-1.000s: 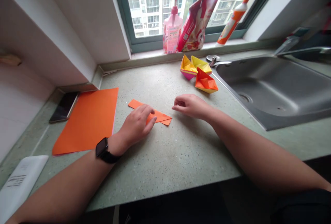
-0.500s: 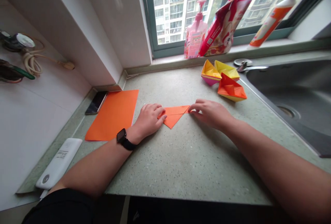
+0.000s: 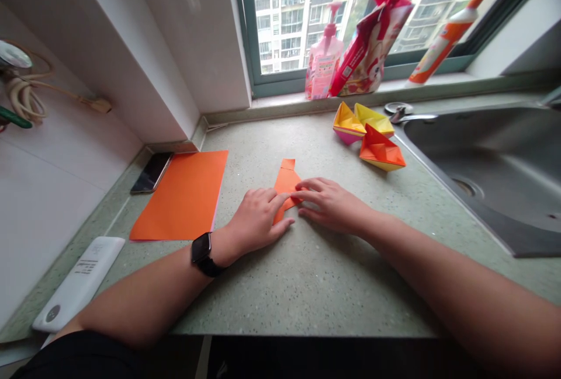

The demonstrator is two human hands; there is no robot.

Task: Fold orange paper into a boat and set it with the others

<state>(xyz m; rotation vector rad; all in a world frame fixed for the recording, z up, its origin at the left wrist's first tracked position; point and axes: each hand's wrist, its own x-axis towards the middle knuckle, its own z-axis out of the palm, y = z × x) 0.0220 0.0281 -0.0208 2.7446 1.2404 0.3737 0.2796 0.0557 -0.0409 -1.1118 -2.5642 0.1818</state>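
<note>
On the counter in front of me lies a folded piece of orange paper [image 3: 287, 179], turned so that a narrow strip points toward the window. My left hand [image 3: 262, 215], with a black watch at the wrist, holds the paper's left lower side against the counter, thumb spread nearer me. From the other side my right hand [image 3: 326, 201] grips its right edge with bent fingers. The fingertips of both hands nearly meet over the paper, hiding part of its lower half.
Orange sheets [image 3: 179, 198] lie at left beside a phone [image 3: 152, 173] and a white device [image 3: 79, 282]. Folded paper boats [image 3: 381, 148] stand back right, near the sink [image 3: 491, 174]. A pump bottle [image 3: 323, 66], red bag [image 3: 372, 46] and spray bottle [image 3: 447, 40] line the sill.
The orange paper has been turned, its strip now pointing away from me instead of sideways. My right hand has moved left, closer to my left hand. The view has shifted slightly.
</note>
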